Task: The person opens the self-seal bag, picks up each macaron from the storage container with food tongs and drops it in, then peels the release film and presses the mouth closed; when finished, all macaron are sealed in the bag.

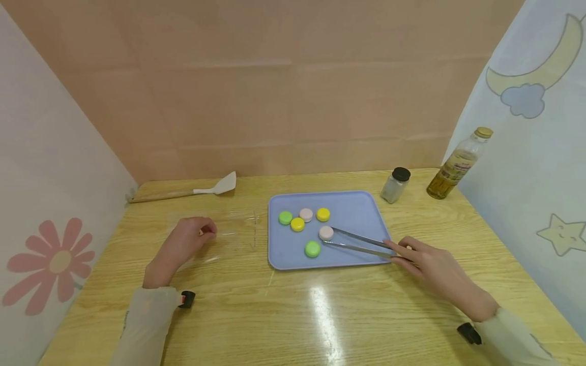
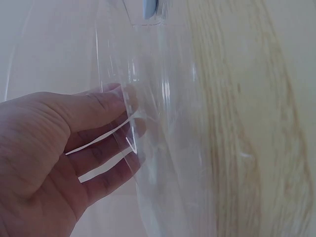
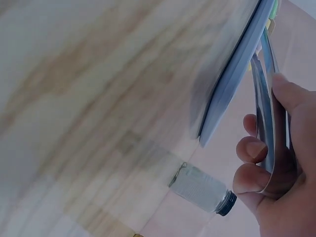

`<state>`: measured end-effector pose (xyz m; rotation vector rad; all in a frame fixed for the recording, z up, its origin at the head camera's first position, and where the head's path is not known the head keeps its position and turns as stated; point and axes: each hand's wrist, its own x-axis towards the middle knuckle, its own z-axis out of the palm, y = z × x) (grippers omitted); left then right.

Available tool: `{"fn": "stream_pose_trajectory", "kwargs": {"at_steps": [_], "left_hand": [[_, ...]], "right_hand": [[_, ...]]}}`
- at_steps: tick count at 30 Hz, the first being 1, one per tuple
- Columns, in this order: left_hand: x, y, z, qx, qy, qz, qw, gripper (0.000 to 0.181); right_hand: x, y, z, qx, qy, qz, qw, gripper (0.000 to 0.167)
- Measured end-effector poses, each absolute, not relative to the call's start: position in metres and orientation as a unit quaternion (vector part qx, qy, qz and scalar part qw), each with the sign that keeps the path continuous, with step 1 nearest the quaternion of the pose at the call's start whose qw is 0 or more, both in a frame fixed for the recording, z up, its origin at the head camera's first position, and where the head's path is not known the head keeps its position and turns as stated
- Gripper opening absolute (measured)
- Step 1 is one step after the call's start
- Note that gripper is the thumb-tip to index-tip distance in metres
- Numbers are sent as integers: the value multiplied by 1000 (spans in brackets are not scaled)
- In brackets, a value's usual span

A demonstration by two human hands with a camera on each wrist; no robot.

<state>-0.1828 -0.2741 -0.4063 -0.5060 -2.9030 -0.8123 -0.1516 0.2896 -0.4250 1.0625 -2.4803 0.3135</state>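
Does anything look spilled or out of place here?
Nothing really stands out. The macarons lie flat on the tray, and I see no spill. The bottle seems to lean, but so does the jar; that's probably just the camera's wide view.

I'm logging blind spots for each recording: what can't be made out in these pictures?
Head: wording on the bottle label, too small and blurred.
Head: whether the tongs touch the pink macaron, too small to tell.
Left wrist: the clear plastic's full outline, cut off by the bottom edge.
Right wrist: most macarons, hidden by the tray.
Right wrist: part of the right hand, past the right edge.
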Motion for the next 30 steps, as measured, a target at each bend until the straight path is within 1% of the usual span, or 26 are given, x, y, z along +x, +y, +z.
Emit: {"fn": "stream_pose_trajectory", "kwargs": {"at_steps": [6, 17, 21, 24, 26, 28, 30], "left_hand": [[-183, -274, -406, -165, -949, -264, 45, 8], [-184, -276, -408, -168, -948, -267, 40, 5], [-184, -276, -408, -168, -949, -264, 41, 6], [-183, -276, -408, -171, -949, -262, 40, 6], [-183, -275, -407, -171, -949, -262, 37, 4], [-184, -275, -407, -169, -950, -261, 35, 3], [-184, -275, -406, -169, -950, -261, 35, 4]], "right_hand": [[-153, 285, -425, 385, -891, 110, 214, 36], [-152, 283, -425, 388, -887, 102, 227, 34], [-152, 283, -424, 386, -887, 109, 227, 37], [-153, 283, -423, 389, -884, 107, 235, 35], [-154, 281, -422, 390, -882, 105, 243, 37], [-156, 278, -420, 393, -878, 104, 252, 43], [-157, 274, -418, 396, -876, 103, 255, 46]]}}
